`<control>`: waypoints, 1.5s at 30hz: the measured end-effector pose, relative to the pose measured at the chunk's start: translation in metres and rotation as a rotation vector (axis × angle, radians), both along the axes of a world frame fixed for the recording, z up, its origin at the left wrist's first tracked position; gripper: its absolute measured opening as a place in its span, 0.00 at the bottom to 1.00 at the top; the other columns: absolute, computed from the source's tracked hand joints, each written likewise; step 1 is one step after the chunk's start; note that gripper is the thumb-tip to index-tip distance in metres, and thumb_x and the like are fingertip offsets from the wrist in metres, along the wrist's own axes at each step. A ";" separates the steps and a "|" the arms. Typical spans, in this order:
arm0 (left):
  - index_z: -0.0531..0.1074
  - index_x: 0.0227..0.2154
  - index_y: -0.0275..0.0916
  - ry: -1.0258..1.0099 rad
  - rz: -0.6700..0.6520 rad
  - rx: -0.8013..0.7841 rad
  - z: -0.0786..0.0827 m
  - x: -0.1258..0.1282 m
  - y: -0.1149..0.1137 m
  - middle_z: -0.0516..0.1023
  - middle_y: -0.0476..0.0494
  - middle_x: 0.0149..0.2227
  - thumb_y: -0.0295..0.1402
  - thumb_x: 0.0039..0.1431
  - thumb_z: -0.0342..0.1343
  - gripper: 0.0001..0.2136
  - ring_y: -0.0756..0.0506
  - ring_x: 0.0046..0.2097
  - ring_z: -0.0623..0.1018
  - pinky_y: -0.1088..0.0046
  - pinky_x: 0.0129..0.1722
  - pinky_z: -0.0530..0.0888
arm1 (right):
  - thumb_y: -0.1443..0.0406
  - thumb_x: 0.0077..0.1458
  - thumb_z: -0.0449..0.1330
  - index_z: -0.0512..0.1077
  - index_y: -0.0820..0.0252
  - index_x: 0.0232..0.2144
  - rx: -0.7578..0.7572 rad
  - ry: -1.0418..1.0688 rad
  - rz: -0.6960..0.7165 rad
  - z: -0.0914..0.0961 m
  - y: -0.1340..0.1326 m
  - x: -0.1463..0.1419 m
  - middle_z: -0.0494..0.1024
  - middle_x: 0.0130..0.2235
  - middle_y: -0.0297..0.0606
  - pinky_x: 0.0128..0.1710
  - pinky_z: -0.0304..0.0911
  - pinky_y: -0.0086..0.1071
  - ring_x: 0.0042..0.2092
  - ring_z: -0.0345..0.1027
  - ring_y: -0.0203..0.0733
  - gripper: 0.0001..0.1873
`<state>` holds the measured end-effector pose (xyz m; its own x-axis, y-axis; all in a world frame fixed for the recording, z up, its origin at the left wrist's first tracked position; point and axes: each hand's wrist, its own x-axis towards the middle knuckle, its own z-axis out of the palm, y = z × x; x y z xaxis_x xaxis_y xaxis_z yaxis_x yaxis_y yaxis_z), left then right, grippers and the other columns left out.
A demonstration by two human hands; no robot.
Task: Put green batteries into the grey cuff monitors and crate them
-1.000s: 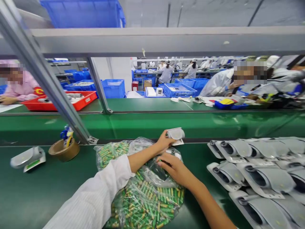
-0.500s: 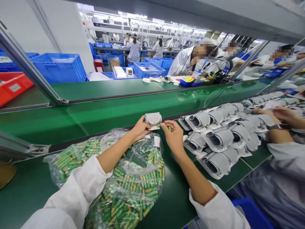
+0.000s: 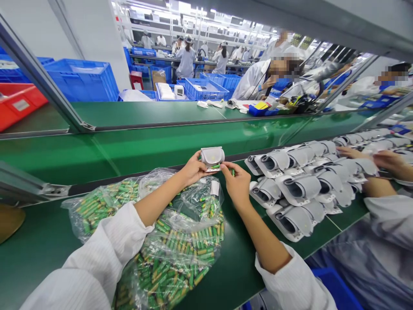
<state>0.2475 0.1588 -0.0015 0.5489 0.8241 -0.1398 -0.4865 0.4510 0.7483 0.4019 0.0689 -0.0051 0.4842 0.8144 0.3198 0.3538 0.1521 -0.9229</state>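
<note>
My left hand (image 3: pixel 194 169) grips a wrist blood pressure monitor (image 3: pixel 212 156) with a rolled grey cuff, held up above the bench. Along the monitor's lower edge lies a green battery (image 3: pixel 213 167), at the fingertips of my right hand (image 3: pixel 237 183). Another green battery (image 3: pixel 232 172) sticks out between the fingers of that right hand, which are closed. Below my forearms, clear plastic bags (image 3: pixel 180 228) hold a great many green and gold batteries. How far the first battery sits inside the monitor is too small to tell.
Rows of similar monitors with rolled cuffs (image 3: pixel 297 185) are stacked on the right, where a co-worker's hands (image 3: pixel 392 163) are busy. Beyond the dark ledge runs a green conveyor belt (image 3: pixel 155 148). A metal post (image 3: pixel 48 73) slants at left, near blue crates (image 3: pixel 82 82).
The right-hand fingertips have brought one battery against the monitor's lower edge, where it now lies lengthwise. The view has shifted slightly.
</note>
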 end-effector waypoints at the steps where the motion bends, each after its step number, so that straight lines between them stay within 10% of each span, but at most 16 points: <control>1: 0.66 0.52 0.44 0.004 -0.003 -0.001 0.000 0.000 0.000 0.79 0.45 0.48 0.14 0.31 0.56 0.38 0.34 0.55 0.82 0.38 0.59 0.78 | 0.49 0.57 0.67 0.84 0.64 0.41 0.003 0.027 -0.007 0.000 0.001 0.000 0.82 0.35 0.40 0.34 0.63 0.33 0.32 0.66 0.39 0.23; 8: 0.65 0.53 0.43 0.039 0.007 0.000 0.000 0.002 -0.001 0.79 0.45 0.45 0.14 0.32 0.58 0.38 0.34 0.53 0.83 0.41 0.57 0.79 | 0.50 0.60 0.65 0.81 0.63 0.42 0.037 0.034 -0.055 0.001 -0.001 0.001 0.76 0.31 0.34 0.27 0.57 0.30 0.27 0.57 0.35 0.22; 19: 0.66 0.50 0.45 0.088 0.015 0.018 0.001 0.002 -0.006 0.80 0.51 0.39 0.17 0.33 0.61 0.35 0.46 0.38 0.80 0.63 0.43 0.83 | 0.65 0.70 0.54 0.78 0.55 0.41 0.259 -0.729 0.131 0.001 -0.007 -0.001 0.83 0.45 0.46 0.48 0.74 0.39 0.44 0.78 0.45 0.12; 32: 0.66 0.54 0.45 0.135 0.006 0.040 -0.004 0.000 -0.002 0.79 0.50 0.39 0.17 0.33 0.63 0.39 0.47 0.35 0.80 0.69 0.39 0.81 | 0.62 0.73 0.55 0.83 0.56 0.46 0.172 -0.689 0.227 -0.013 0.000 -0.002 0.85 0.49 0.48 0.59 0.74 0.46 0.53 0.80 0.50 0.15; 45: 0.68 0.54 0.45 0.097 0.025 0.016 -0.001 -0.003 -0.001 0.81 0.47 0.45 0.17 0.35 0.67 0.38 0.44 0.45 0.83 0.58 0.53 0.82 | 0.58 0.74 0.52 0.78 0.60 0.56 -0.022 -0.674 0.214 -0.014 0.003 0.011 0.81 0.41 0.46 0.43 0.68 0.38 0.40 0.76 0.49 0.20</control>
